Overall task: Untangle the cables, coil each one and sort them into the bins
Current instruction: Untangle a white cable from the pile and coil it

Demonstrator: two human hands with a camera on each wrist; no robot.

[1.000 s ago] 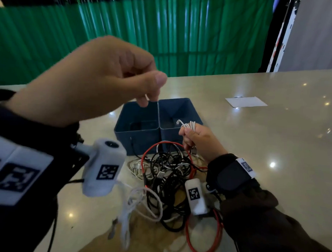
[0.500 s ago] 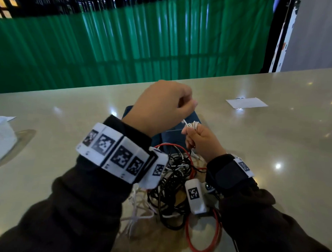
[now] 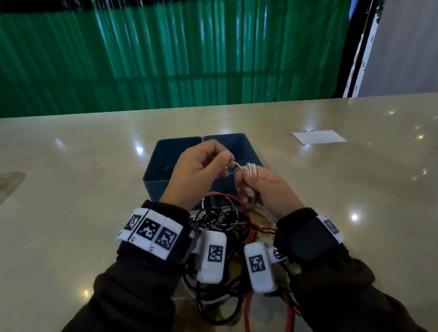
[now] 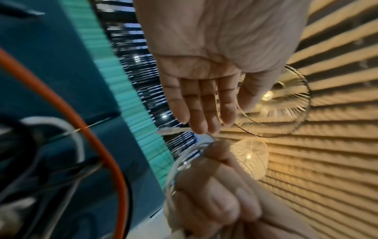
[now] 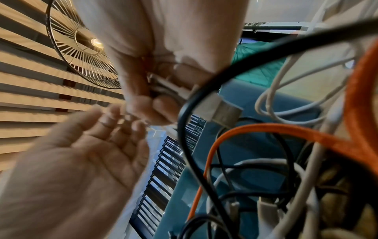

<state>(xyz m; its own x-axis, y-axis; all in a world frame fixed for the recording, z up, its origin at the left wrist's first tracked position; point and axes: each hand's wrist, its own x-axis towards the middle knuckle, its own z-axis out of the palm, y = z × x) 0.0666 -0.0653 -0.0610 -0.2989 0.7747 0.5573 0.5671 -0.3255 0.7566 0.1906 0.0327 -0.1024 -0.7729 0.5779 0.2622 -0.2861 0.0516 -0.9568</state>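
Note:
My right hand (image 3: 244, 181) grips a small white cable coil (image 3: 249, 168) above the two blue bins (image 3: 174, 139). In the right wrist view its fingers (image 5: 151, 103) also hold a silver USB plug (image 5: 220, 111). My left hand (image 3: 228, 165) is right beside it, at the coil's loose end. Seen from the left wrist, its fingers (image 4: 204, 113) are fairly straight, with the thumb apart. Their tips touch the white end (image 4: 169, 130), which runs into the coil (image 4: 178, 169). A tangle of black, white and red cables (image 3: 226, 220) lies on the table under both wrists.
The two bins stand side by side just beyond the tangle; the right bin (image 3: 238, 138) is partly behind my hands. A white paper sheet (image 3: 318, 136) lies at the far right of the glossy beige table (image 3: 62, 210). A red cable loop (image 3: 247, 313) reaches the near edge.
My left hand came down from high near the camera to the coil, bringing the white cable's end with it. The right hand stayed in place with the coil.

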